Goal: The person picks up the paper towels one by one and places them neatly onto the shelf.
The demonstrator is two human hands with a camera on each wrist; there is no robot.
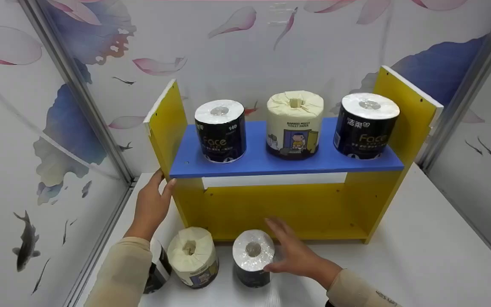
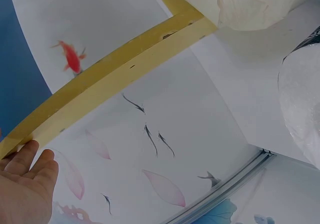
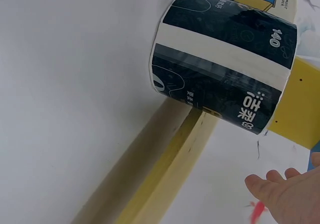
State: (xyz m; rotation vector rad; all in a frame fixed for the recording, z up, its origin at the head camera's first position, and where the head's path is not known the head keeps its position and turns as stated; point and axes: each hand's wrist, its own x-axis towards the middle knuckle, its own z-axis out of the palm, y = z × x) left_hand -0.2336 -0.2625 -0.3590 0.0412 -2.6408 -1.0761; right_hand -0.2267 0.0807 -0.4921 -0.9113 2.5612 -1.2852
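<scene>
My left hand [image 1: 151,204] rests its fingers against the outer side of a yellow and blue shelf unit [image 1: 284,168], at the left panel. In the left wrist view those fingers lie nearly straight at the panel's edge. Beside a black-wrapped toilet roll [image 1: 252,277] with a white top is my right hand [image 1: 296,253]. Its thumb is right at the roll's edge and its other fingers are spread out beyond it. The right wrist view shows that hand [image 3: 290,194] with extended fingers, apart from the roll [image 3: 225,59] in that image.
On the blue shelf stand a black roll [image 1: 223,140], a cream-wrapped roll [image 1: 295,123] and another black roll [image 1: 365,132]. In front of the unit, a cream roll [image 1: 194,260] and a partly hidden black roll [image 1: 158,270] stand on the white table [image 1: 433,256]. Printed panels [image 1: 228,55] surround it.
</scene>
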